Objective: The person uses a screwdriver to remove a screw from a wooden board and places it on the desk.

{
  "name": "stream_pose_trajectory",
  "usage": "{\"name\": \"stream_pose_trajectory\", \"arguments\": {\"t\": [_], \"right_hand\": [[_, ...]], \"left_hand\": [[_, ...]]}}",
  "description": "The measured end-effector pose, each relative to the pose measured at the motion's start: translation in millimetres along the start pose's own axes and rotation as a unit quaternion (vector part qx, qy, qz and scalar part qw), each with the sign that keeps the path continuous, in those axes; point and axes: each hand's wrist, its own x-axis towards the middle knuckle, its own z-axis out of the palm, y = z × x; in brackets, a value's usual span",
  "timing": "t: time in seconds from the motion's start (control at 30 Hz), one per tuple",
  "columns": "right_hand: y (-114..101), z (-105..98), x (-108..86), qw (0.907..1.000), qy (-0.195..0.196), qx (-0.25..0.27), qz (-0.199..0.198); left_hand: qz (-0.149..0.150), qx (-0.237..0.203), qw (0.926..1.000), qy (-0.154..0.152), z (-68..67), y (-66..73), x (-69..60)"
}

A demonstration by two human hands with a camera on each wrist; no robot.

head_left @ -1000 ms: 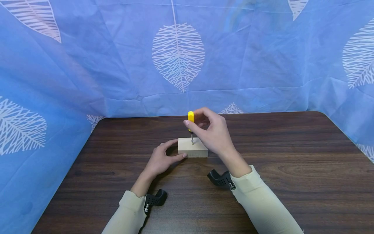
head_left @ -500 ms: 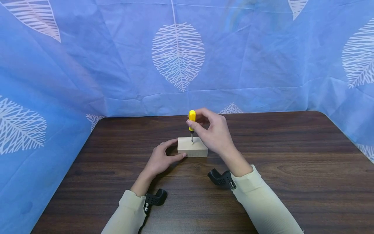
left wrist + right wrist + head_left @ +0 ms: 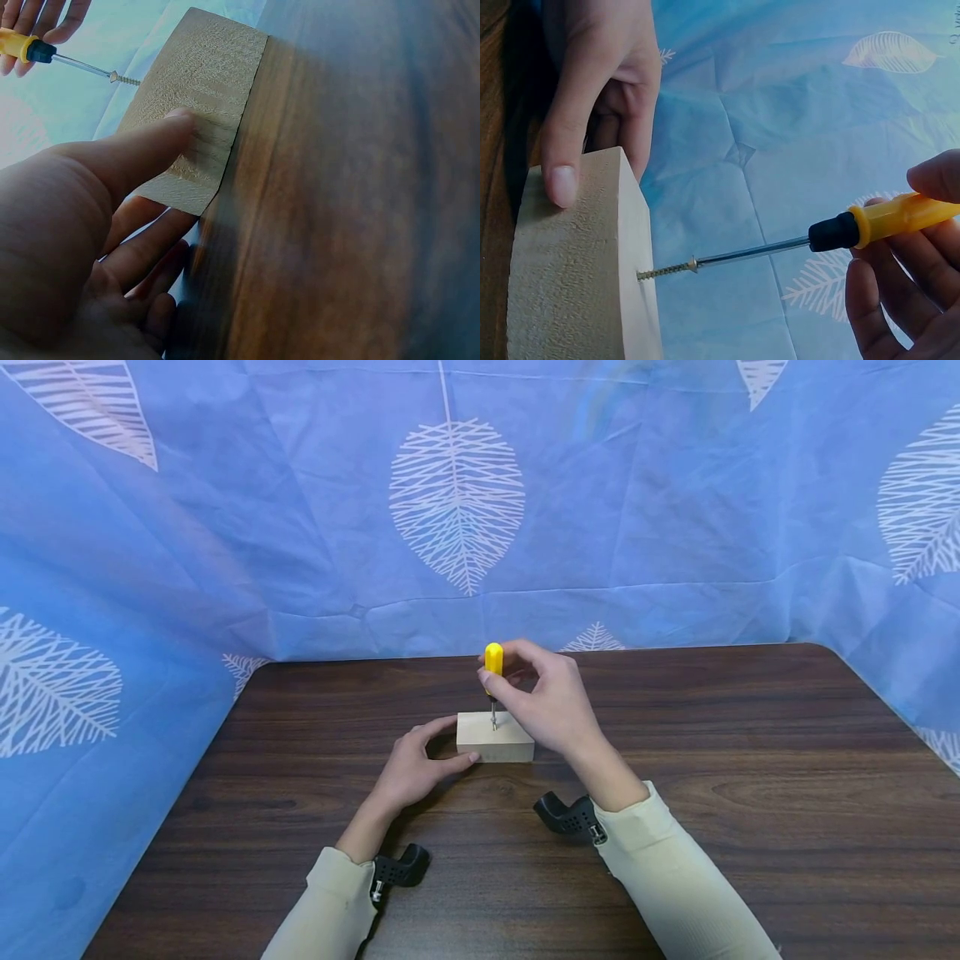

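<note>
A pale wooden block (image 3: pixel 495 750) lies on the dark table, its grain rough in the left wrist view. My left hand (image 3: pixel 411 768) grips the block's left end, thumb on the near face and fingers behind. From the block's top face a screw (image 3: pixel 667 270) stands upright, its tip in the wood and much of the thread showing. The tip of a screwdriver (image 3: pixel 757 251) with a yellow and black handle meets the screw head, in line with it. My right hand (image 3: pixel 551 697) holds that handle between thumb and fingers, above the block.
The dark wood-grain table (image 3: pixel 720 735) reaches back to a blue cloth (image 3: pixel 315 527) with white leaf prints. A black wrist mount (image 3: pixel 566 817) juts from the right sleeve, another black mount (image 3: pixel 403 866) from the left.
The screwdriver's handle has shifted slightly to the right and stands straighter than a second ago, with small movement of the right thumb. The left hand and block stay nearly in place.
</note>
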Motion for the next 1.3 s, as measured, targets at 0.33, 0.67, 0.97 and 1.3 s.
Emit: {"name": "stream_pose_trajectory", "arguments": {"t": [0.33,0.67,0.97,1.3], "right_hand": [[0.5,1.1,-0.8,0.9998,0.003,-0.006,0.019],[-0.5,0.8,-0.5,1.0,0.006,-0.007,0.003],[-1.0,1.4,0.3,1.0,0.002,-0.004,-0.001],[-2.0,2.2,-1.4,0.9998,0.014,-0.009,0.011]], "left_hand": [[0.001,-0.002,1.0,0.002,0.5,0.3,0.0],[0.004,0.002,1.0,0.003,0.6,-0.2,0.6],[0.005,0.002,1.0,0.003,0.2,-1.9,0.4],[0.005,0.007,1.0,0.002,0.1,-1.4,0.3]]}}
